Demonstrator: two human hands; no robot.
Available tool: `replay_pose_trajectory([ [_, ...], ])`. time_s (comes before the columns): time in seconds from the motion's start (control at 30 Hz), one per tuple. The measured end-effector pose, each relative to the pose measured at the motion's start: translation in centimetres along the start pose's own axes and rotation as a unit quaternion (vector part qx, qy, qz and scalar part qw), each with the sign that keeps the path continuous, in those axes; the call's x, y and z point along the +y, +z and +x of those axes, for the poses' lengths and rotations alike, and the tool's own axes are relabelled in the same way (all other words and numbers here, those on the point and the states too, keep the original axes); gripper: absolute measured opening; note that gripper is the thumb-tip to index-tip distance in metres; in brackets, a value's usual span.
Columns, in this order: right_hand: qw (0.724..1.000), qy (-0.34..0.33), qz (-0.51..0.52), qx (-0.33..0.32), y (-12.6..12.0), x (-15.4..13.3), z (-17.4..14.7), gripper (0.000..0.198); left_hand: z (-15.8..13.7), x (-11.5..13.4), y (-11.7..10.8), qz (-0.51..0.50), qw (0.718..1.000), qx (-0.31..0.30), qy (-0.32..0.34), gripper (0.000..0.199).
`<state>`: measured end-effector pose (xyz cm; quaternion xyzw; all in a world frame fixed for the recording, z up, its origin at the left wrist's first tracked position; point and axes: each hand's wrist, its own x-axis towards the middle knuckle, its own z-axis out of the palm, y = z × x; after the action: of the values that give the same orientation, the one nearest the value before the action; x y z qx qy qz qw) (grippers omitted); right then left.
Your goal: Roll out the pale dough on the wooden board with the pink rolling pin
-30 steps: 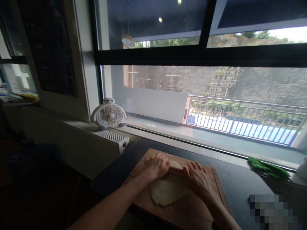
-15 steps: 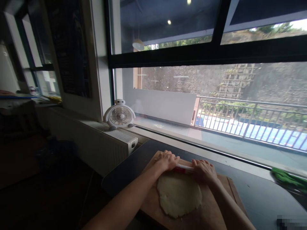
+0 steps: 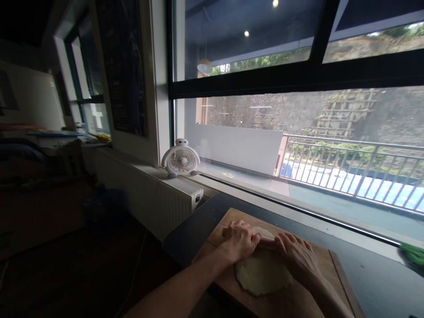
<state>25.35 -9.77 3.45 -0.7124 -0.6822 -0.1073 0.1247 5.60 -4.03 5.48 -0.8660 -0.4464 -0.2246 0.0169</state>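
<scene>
A flat, roughly round sheet of dough (image 3: 260, 276) lies on a wooden board (image 3: 331, 276). Across its upper part runs a rolling pin (image 3: 267, 241), of which only a short pale and reddish middle piece shows. My left hand (image 3: 239, 240) is closed over the pin's left side, knuckles up. On the right side my right hand (image 3: 296, 252) rests over the pin, its fingers bent forward across it. Both hands cover the pin's ends. Some dough shows beyond the pin, the larger part on my side, and my right hand hides the dough's right edge.
The board rests on a dark table (image 3: 198, 225) beside a window. A white fan (image 3: 182, 160) stands near a radiator (image 3: 179, 194) at the left. A green cloth-like thing (image 3: 412, 256) lies by the sill at the right. A water jug (image 3: 101, 210) stands on the dark floor.
Both hands have brought the rolling pin back toward me, from the dough's far edge onto its upper part. The view has swung left, so everything sits further right.
</scene>
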Motion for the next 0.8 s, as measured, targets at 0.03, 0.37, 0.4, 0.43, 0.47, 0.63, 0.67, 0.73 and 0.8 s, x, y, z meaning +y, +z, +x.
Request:
replay_pose_trajectory([
  [0.03,1.000,-0.006,-0.004,0.007,0.1,0.0,-0.3,0.044,-0.5,0.0,-0.2,-0.007,1.000,-0.002,0.009,0.037],
  [0.37,0.994,0.008,-0.042,-0.101,-0.2,-0.1,5.6,0.030,5.0,-1.8,1.7,0.048,0.998,-0.043,-0.028,0.050],
  [0.4,0.994,0.000,-0.046,-0.104,-0.1,0.0,6.2,0.025,5.8,-2.0,1.8,0.051,0.996,-0.058,-0.041,0.050],
  [0.43,0.993,-0.008,-0.050,-0.105,0.1,0.1,6.7,0.021,6.5,-2.3,2.0,0.052,0.995,-0.072,-0.055,0.050],
  [0.47,0.993,-0.014,-0.054,-0.107,0.2,0.2,7.2,0.020,7.0,-2.5,2.0,0.052,0.992,-0.085,-0.070,0.049],
  [0.63,0.992,-0.026,-0.063,-0.102,0.1,0.2,7.0,0.020,7.0,-2.5,1.9,0.046,0.990,-0.099,-0.085,0.049],
  [0.67,0.993,-0.026,-0.064,-0.099,0.1,0.1,6.6,0.020,6.4,-2.3,1.8,0.042,0.993,-0.081,-0.068,0.050],
  [0.73,0.994,-0.011,-0.060,-0.086,0.1,-0.2,5.2,0.025,4.8,-1.8,1.4,0.033,0.998,-0.046,-0.033,0.050],
  [0.8,0.997,0.002,-0.052,-0.053,0.0,-0.6,3.3,0.036,2.8,-1.2,0.9,0.022,1.000,-0.019,-0.010,0.047],
])
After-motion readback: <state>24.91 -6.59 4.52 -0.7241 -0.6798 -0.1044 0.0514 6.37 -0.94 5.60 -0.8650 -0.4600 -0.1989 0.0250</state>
